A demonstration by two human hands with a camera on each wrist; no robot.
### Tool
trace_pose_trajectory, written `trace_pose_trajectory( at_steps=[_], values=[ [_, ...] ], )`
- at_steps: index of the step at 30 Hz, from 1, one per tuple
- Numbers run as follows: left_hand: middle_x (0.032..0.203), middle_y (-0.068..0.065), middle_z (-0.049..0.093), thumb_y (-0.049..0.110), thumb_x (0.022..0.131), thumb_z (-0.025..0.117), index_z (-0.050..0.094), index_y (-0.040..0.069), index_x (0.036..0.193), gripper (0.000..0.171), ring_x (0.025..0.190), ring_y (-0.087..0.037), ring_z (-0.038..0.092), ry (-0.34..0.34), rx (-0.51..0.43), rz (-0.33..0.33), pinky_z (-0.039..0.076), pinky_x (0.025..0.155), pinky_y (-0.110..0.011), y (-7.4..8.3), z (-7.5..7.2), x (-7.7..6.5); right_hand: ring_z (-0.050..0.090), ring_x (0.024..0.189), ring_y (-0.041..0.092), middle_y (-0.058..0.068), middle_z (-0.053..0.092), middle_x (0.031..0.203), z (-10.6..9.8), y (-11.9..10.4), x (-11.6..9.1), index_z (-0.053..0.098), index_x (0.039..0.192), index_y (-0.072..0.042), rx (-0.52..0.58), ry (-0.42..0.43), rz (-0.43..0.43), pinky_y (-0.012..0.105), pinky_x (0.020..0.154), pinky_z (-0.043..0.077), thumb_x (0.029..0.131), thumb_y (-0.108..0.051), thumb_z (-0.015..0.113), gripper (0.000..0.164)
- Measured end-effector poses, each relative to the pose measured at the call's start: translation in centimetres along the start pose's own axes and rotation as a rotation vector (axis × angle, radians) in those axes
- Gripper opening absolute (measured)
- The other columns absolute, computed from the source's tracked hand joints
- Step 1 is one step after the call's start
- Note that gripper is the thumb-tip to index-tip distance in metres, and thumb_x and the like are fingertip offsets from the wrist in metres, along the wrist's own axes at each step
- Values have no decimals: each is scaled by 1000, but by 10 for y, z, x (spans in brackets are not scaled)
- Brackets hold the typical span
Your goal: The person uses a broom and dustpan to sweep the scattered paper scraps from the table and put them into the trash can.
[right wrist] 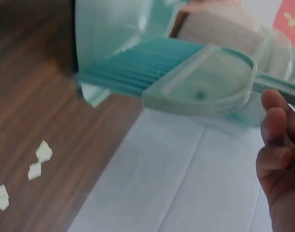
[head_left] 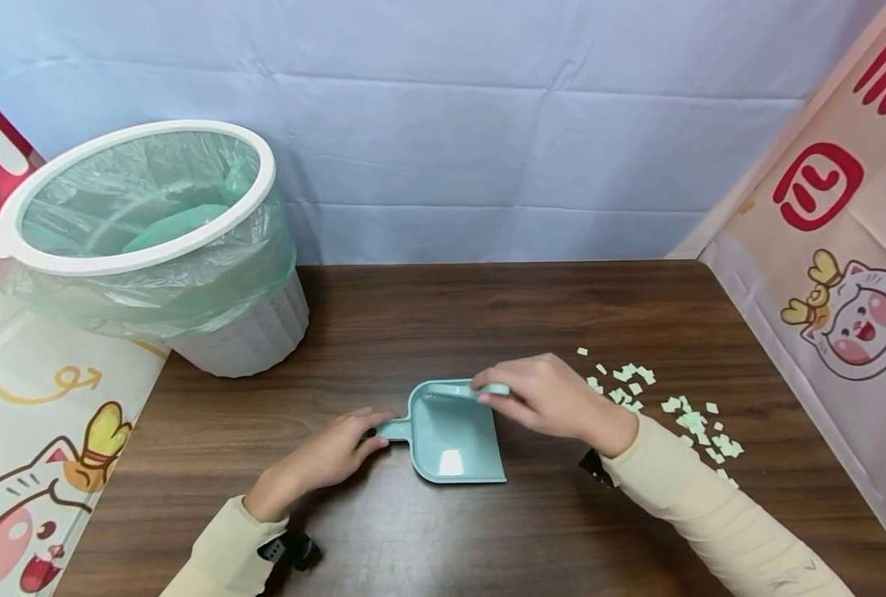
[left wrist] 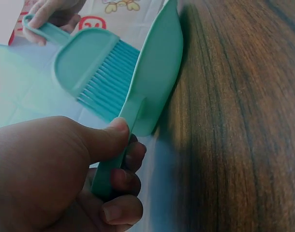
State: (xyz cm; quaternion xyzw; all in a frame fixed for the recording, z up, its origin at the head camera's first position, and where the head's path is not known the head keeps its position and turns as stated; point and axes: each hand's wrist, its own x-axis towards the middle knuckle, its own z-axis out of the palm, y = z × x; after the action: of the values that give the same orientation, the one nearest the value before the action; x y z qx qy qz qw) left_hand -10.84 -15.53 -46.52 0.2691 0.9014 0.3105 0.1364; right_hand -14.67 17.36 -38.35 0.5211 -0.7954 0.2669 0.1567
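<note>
My left hand (head_left: 331, 452) grips the handle of a light teal dustpan (head_left: 458, 448), its thumb along the top in the left wrist view. The pan lies on the wooden table with its open edge toward the right. Over the pan's far side is a matching hand brush (head_left: 446, 390), its handle held by my right hand (head_left: 543, 394). Ribbed teal bristles (right wrist: 138, 67) overlap the pan in the right wrist view. Several small pale paper scraps (head_left: 693, 423) are scattered on the table to the right of my right hand.
A white bin (head_left: 237, 332) lined with a green plastic bag (head_left: 226, 286) stands at the back left of the table (head_left: 383, 323). Pale blue cloth (head_left: 428, 149) hangs behind, and printed panels (head_left: 831, 282) border the sides.
</note>
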Motion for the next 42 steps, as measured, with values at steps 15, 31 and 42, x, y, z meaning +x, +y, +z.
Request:
trace_pose_trajectory(
  at_steps=[15, 31, 42],
  values=[
    [139, -17, 60, 14, 103, 62, 57, -1, 141, 41, 133, -40, 52, 13, -5, -21, 41, 110, -55, 2, 0, -1, 57, 64, 9, 3, 73, 98, -48, 57, -19, 74, 119, -10, -263, -17, 169, 35, 61, 53, 97, -17, 70, 24],
    [133, -15, 65, 11, 103, 61, 58, -2, 140, 40, 124, -31, 60, 35, 3, 49, 49, 103, -49, 1, 0, -2, 67, 72, 20, 5, 71, 96, -42, 89, -55, 74, 114, -8, -354, -65, 272, 43, 61, 55, 89, -9, 77, 25],
    [122, -8, 67, 12, 104, 60, 58, 3, 142, 40, 113, -24, 64, 59, -1, 34, 53, 95, -46, 1, 3, -3, 63, 74, 14, 3, 70, 102, -38, 85, -69, 72, 118, -10, -300, -90, 306, 39, 65, 54, 93, -13, 74, 25]
  ],
)
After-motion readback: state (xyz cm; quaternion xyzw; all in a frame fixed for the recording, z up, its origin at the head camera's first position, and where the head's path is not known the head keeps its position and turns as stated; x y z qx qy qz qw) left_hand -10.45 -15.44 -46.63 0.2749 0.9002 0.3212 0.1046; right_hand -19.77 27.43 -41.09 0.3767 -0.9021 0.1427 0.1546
